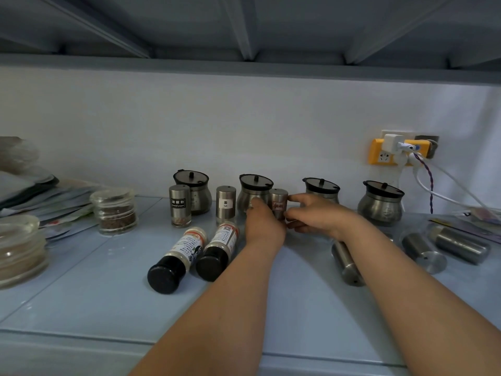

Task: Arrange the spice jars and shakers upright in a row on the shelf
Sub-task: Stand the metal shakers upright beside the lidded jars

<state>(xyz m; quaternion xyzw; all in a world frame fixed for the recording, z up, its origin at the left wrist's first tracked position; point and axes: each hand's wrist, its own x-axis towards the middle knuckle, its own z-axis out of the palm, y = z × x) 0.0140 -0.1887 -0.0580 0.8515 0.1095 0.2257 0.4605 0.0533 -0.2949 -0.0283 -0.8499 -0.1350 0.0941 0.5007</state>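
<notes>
Shaker with the red label looks light, hard and slippery. Our left hand at nine o'clock and right hand at three o'clock hold its sides.

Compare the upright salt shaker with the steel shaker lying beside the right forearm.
The salt shaker stands upright; the lying shaker is on its side. The salt shaker shows a white label; the lying shaker shows none. Both are steel cylinders.
</notes>
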